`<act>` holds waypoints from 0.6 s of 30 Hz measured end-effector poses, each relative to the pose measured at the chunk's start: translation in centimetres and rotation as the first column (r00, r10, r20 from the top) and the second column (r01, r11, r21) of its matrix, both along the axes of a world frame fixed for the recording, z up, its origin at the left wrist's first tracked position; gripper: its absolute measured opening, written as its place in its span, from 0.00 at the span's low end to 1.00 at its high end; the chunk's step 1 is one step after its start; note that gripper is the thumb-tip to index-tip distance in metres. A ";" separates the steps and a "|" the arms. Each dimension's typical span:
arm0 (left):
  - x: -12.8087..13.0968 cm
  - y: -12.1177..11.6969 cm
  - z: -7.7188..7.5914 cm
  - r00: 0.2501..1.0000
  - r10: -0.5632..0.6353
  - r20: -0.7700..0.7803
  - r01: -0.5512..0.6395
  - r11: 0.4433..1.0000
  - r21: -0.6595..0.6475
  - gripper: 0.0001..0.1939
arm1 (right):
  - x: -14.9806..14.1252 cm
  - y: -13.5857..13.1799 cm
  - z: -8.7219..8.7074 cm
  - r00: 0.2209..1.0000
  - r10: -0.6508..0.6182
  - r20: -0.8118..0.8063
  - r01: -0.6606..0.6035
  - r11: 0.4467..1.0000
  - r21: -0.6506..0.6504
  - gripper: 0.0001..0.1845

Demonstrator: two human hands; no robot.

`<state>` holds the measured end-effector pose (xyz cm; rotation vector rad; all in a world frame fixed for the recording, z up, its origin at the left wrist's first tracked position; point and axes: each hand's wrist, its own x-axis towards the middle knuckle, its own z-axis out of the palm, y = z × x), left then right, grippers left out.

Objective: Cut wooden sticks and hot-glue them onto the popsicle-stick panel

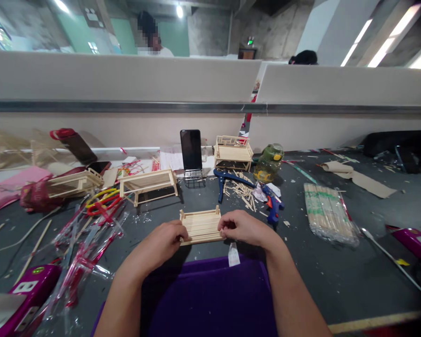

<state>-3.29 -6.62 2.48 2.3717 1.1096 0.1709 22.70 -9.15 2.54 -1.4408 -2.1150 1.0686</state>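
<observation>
A small model made of thin wooden sticks (200,225) lies on the dark table in front of me, its slats side by side and short posts standing at its far corners. My left hand (164,239) grips its left end near the front corner, fingers curled. At the right front corner, my right hand (243,225) has thumb and fingers pinched together on the model's edge; a small pale bit shows at the fingertips. Beyond it stand two finished-looking stick models, one a low table shape (149,184) and one bed-like with rails (233,153).
A phone (191,150) stands upright behind the model. Cutting pliers (233,178), loose stick pieces (243,191), a blue glue gun (273,206) and a green bottle (269,161) lie to the right. Bagged sticks (330,210) are farther right, plastic wrappers (80,252) left. Purple cloth (210,299) is nearest me.
</observation>
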 end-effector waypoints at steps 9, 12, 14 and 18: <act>0.0 0.0 0.6 0.999 0.017 -0.039 -0.017 1.000 -0.001 0.15 | 0.0 0.0 0.0 1.000 0.020 0.013 -0.019 0.999 -0.026 0.07; 0.0 0.1 0.6 0.999 0.016 -0.029 -0.016 1.000 -0.009 0.16 | -0.1 0.1 0.0 0.999 0.025 0.037 -0.025 1.000 -0.016 0.07; 0.0 0.0 0.6 1.000 0.011 -0.015 -0.011 1.000 -0.010 0.16 | -0.1 0.1 -0.1 0.998 0.024 0.060 -0.024 1.000 -0.007 0.07; 0.1 0.0 0.8 1.000 0.001 0.004 0.000 1.000 -0.019 0.14 | -0.1 0.1 -0.3 0.995 0.032 0.090 -0.032 0.999 -0.005 0.07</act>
